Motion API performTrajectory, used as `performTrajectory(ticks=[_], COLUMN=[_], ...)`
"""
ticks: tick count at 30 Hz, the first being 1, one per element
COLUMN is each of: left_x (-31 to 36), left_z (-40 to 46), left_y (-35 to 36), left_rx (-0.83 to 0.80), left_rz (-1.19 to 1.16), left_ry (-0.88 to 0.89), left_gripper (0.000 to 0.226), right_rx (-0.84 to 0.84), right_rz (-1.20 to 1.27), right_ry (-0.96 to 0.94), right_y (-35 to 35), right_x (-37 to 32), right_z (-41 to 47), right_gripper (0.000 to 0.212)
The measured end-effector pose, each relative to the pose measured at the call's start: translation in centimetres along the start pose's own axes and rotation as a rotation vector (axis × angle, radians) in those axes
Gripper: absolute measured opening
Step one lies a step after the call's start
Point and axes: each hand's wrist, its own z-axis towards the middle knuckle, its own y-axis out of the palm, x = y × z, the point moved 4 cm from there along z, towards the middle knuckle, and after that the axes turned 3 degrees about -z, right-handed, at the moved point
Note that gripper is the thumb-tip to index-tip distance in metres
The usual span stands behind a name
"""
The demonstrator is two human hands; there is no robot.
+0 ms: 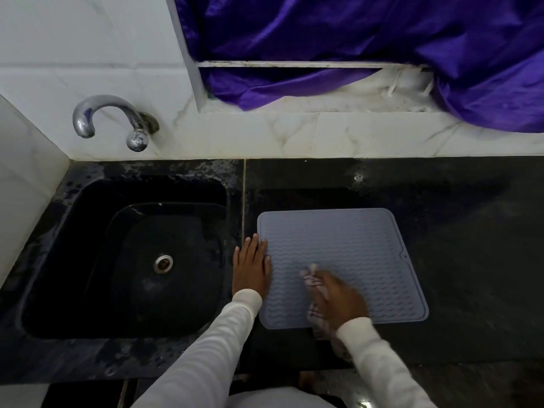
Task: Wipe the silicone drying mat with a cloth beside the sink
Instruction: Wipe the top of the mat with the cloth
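A grey silicone drying mat with wavy ridges lies flat on the dark countertop, just right of the sink. My left hand rests flat, fingers spread, on the mat's left edge. My right hand presses a light checked cloth onto the near-left part of the mat; it is blurred. Part of the cloth trails back under my wrist over the mat's front edge.
A black sink with a metal drain sits at the left, its rim wet. A chrome tap juts from the white tiled wall. A purple curtain hangs over the window ledge behind the counter.
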Motion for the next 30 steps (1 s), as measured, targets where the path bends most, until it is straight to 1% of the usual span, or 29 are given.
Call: performTrajectory(ticks=[1, 3, 4, 5, 7, 12, 19, 23, 26, 30], left_x=[0.0, 0.0, 0.0, -0.1, -0.3, -0.3, -0.5, -0.4, -0.4, -0.3], left_z=[0.0, 0.1, 0.1, 0.1, 0.1, 0.2, 0.2, 0.1, 0.1, 0.1], left_y=[0.0, 0.1, 0.1, 0.2, 0.3, 0.5, 0.6, 0.4, 0.4, 0.3], left_rx=[0.004, 0.018, 0.026, 0.032, 0.033, 0.005, -0.01, -0.007, -0.007, 0.002], left_rz=[-0.006, -0.015, -0.016, -0.015, -0.013, 0.0, 0.015, 0.0, -0.007, 0.002], left_ry=[0.001, 0.006, 0.008, 0.008, 0.006, 0.002, 0.004, 0.009, 0.012, 0.009], left_gripper=[0.068, 0.066, 0.064, 0.063, 0.063, 0.064, 0.064, 0.064, 0.064, 0.063], right_rx=[0.003, -0.01, -0.046, -0.082, -0.107, -0.106, -0.008, 0.003, 0.029, 0.029], right_rz=[-0.023, -0.083, -0.142, -0.205, -0.236, -0.256, -0.056, -0.1, -0.158, -0.147], right_ry=[-0.04, -0.074, -0.086, -0.098, -0.089, 0.069, 0.285, 0.416, 0.48, 0.623], right_y=[1.1, 3.0, 3.7, 4.4, 4.7, 3.6, -2.0, -5.0, -6.7, -8.1], right_x=[-2.0, -4.5, -5.2, -5.3, -4.7, 0.0, 6.6, 10.5, 12.8, 14.8], right_z=[0.3, 1.1, 1.3, 1.5, 1.5, 1.2, 0.3, -0.2, -0.7, -1.0], right_gripper=[0.047, 0.052, 0.053, 0.05, 0.046, 0.05, 0.044, 0.042, 0.041, 0.048])
